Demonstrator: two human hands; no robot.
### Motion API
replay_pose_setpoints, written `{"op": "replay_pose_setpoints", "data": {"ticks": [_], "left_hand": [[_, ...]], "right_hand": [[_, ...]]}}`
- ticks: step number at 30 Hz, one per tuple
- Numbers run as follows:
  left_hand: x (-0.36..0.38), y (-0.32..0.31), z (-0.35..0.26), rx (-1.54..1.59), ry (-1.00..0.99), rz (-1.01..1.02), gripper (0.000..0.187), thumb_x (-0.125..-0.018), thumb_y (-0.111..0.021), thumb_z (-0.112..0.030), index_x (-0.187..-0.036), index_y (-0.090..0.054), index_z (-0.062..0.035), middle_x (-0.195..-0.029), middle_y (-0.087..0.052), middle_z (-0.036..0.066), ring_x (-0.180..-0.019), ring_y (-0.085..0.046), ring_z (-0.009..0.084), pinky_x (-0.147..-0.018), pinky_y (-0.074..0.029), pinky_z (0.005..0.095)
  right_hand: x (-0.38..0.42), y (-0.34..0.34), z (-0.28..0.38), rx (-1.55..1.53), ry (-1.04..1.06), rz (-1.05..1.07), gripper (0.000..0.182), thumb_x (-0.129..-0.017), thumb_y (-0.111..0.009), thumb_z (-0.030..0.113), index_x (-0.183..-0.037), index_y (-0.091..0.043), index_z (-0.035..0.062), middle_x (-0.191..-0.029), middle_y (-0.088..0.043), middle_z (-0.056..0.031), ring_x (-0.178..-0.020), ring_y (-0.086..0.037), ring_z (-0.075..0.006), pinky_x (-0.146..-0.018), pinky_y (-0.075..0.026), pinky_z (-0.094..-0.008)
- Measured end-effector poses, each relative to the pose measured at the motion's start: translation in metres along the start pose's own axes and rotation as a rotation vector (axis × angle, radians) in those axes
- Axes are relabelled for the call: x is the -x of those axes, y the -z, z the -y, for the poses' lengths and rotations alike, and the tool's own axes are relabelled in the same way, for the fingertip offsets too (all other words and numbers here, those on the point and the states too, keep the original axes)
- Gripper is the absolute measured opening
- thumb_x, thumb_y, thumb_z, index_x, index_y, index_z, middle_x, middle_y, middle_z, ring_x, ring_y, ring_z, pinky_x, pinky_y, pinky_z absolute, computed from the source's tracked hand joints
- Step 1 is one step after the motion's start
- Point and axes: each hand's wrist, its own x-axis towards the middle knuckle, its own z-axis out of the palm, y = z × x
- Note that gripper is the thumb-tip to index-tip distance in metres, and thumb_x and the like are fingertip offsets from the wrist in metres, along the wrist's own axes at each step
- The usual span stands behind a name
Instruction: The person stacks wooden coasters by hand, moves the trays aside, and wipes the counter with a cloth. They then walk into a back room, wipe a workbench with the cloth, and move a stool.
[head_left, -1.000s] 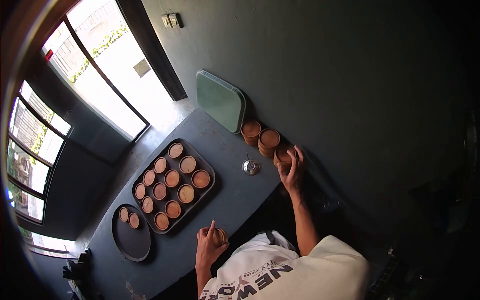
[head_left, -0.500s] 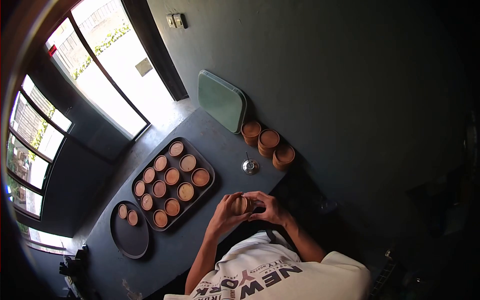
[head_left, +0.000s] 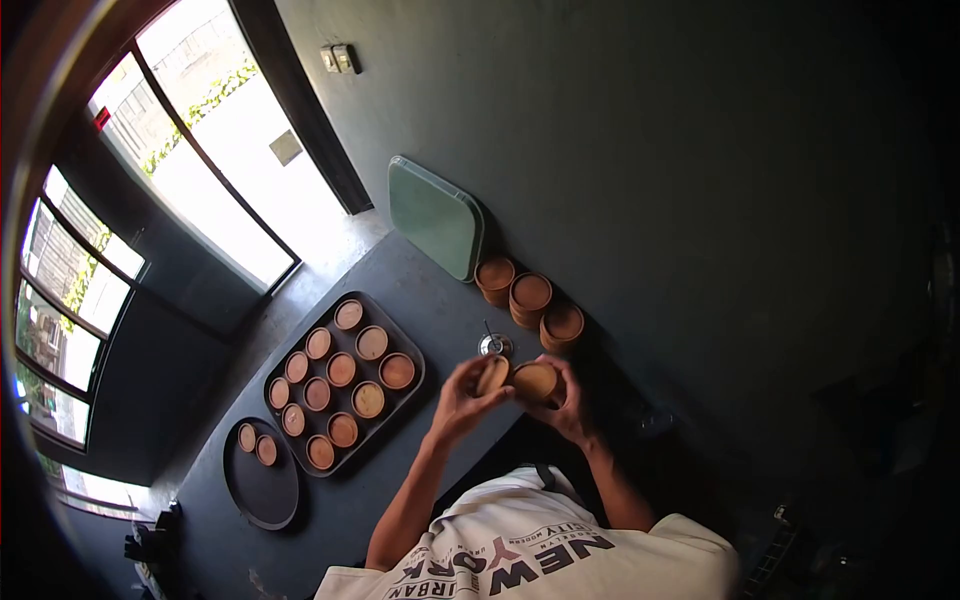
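My left hand [head_left: 460,400] holds a small round clay lid [head_left: 492,375] tilted on edge. My right hand [head_left: 566,405] grips a small clay cup [head_left: 536,381] right beside it; both are raised above the dark counter [head_left: 400,270]. The two hands almost touch. Behind them a small metal dish with a spoon [head_left: 494,344] is partly hidden. Three stacks of clay cups [head_left: 530,297] stand against the wall beyond my hands.
A dark rectangular tray [head_left: 415,345] carries several covered clay cups. A round black tray [head_left: 262,485] with two more lies to its lower left. A green tray [head_left: 432,215] leans on the wall. Windows and a door lie left.
My right hand left the cup stack by the wall and met the left hand. Both then rose, and the lid and cup have come apart between them.
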Motion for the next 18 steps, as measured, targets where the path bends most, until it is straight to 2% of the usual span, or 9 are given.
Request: {"op": "replay_pose_setpoints", "data": {"ticks": [3, 4, 6, 7, 10, 13, 16, 18], "left_hand": [[-0.047, 0.023, -0.021, -0.252, -0.239, -0.101, 0.097, -0.077, -0.105, -0.028, -0.159, -0.057, -0.0078, -0.147, -0.059, 0.016, -0.135, -0.064, 0.0276, -0.114, -0.056, 0.0417], [-0.060, 0.026, -0.041, -0.397, -0.270, -0.102, 0.100, -0.075, -0.106, -0.027, -0.160, -0.056, -0.0089, -0.147, -0.058, 0.017, -0.136, -0.064, 0.0298, -0.114, -0.056, 0.0431], [-0.085, 0.028, -0.077, -0.688, -0.338, -0.109, 0.106, -0.072, -0.106, -0.026, -0.162, -0.053, -0.0110, -0.147, -0.056, 0.019, -0.136, -0.063, 0.0342, -0.116, -0.056, 0.0459], [-0.100, 0.028, -0.083, -0.728, -0.373, -0.088, 0.109, -0.070, -0.107, -0.025, -0.163, -0.052, -0.0111, -0.148, -0.056, 0.019, -0.137, -0.062, 0.0361, -0.116, -0.056, 0.0474], [-0.150, 0.038, -0.076, -0.821, -0.438, 0.001, 0.117, -0.066, -0.107, -0.024, -0.166, -0.047, -0.0111, -0.151, -0.056, 0.019, -0.138, -0.060, 0.0423, -0.117, -0.055, 0.0524], [-0.181, 0.041, -0.068, -0.880, -0.454, 0.049, 0.116, -0.065, -0.107, -0.025, -0.164, -0.049, -0.0103, -0.154, -0.057, 0.016, -0.141, -0.057, 0.0414, -0.119, -0.052, 0.0515], [-0.189, 0.038, -0.060, -1.011, -0.520, 0.036, 0.113, -0.065, -0.107, -0.026, -0.162, -0.052, -0.0118, -0.155, -0.058, 0.013, -0.144, -0.054, 0.0400, -0.121, -0.050, 0.0511], [-0.194, 0.036, -0.055, -0.963, -0.502, 0.064, 0.102, -0.070, -0.104, -0.028, -0.159, -0.056, -0.0125, -0.155, -0.058, 0.012, -0.146, -0.051, 0.0380, -0.122, -0.047, 0.0509]], "right_hand": [[-0.025, 0.022, 0.007, 0.582, 0.302, -0.348, 0.094, -0.081, -0.098, 0.013, -0.160, -0.048, 0.0076, -0.152, -0.053, -0.0169, -0.145, -0.058, -0.0354, -0.123, -0.050, -0.0485], [-0.036, 0.028, -0.001, 0.635, 0.364, -0.430, 0.093, -0.080, -0.097, 0.015, -0.158, -0.049, 0.0071, -0.150, -0.051, -0.0167, -0.144, -0.056, -0.0385, -0.123, -0.048, -0.0524], [-0.053, 0.033, -0.019, 0.687, 0.403, -0.535, 0.087, -0.082, -0.098, 0.024, -0.153, -0.052, 0.0070, -0.153, -0.052, -0.0166, -0.143, -0.056, -0.0385, -0.121, -0.049, -0.0534], [-0.061, 0.033, -0.024, 0.709, 0.426, -0.583, 0.084, -0.083, -0.099, 0.028, -0.150, -0.053, 0.0070, -0.155, -0.053, -0.0165, -0.143, -0.057, -0.0385, -0.119, -0.049, -0.0540], [-0.075, 0.032, -0.032, 0.879, 0.438, -0.664, 0.077, -0.083, -0.099, 0.038, -0.139, -0.057, 0.0073, -0.157, -0.056, -0.0185, -0.140, -0.060, -0.0399, -0.115, -0.052, -0.0543], [-0.078, 0.028, -0.031, 1.076, 0.430, -0.688, 0.069, -0.083, -0.098, 0.041, -0.131, -0.061, 0.0090, -0.157, -0.059, -0.0200, -0.138, -0.062, -0.0424, -0.111, -0.054, -0.0541], [-0.077, 0.013, -0.031, 1.032, 0.307, -0.771, 0.059, -0.081, -0.100, 0.038, -0.128, -0.069, 0.0175, -0.162, -0.054, -0.0132, -0.143, -0.056, -0.0393, -0.116, -0.048, -0.0534], [-0.077, 0.013, -0.029, 1.011, 0.297, -0.755, 0.059, -0.081, -0.100, 0.036, -0.130, -0.070, 0.0212, -0.159, -0.056, -0.0120, -0.142, -0.057, -0.0393, -0.115, -0.048, -0.0539]]}}
